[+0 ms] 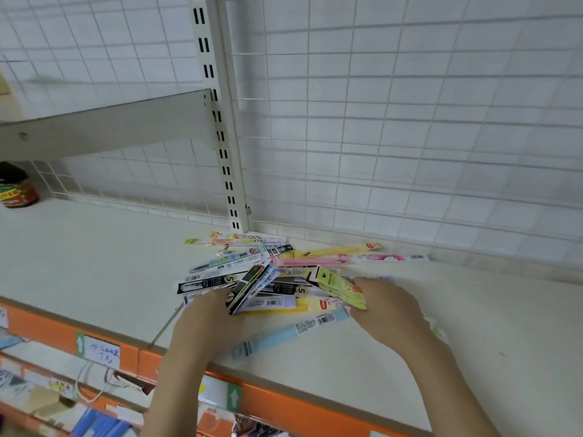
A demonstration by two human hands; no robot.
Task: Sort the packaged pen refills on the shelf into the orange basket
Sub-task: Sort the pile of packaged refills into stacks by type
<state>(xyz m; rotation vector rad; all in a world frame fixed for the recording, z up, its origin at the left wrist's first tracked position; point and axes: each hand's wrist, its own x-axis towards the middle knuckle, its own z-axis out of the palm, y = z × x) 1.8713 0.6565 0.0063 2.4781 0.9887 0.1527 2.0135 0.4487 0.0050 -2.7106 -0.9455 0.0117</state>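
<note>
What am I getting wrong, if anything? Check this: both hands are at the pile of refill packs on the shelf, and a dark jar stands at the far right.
One slip: the dark jar stands at the far left, as the head view shows. Both the left hand and right hand are at the pile of refill packs on the shelf.

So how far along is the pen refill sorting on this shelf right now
Nothing looks done: the pile of refill packs lies on the shelf, and no orange basket is in view. In hand: the left hand and right hand press in from both sides, tilting up a black pack and a green pack. Left: moving the whole pile.
</note>
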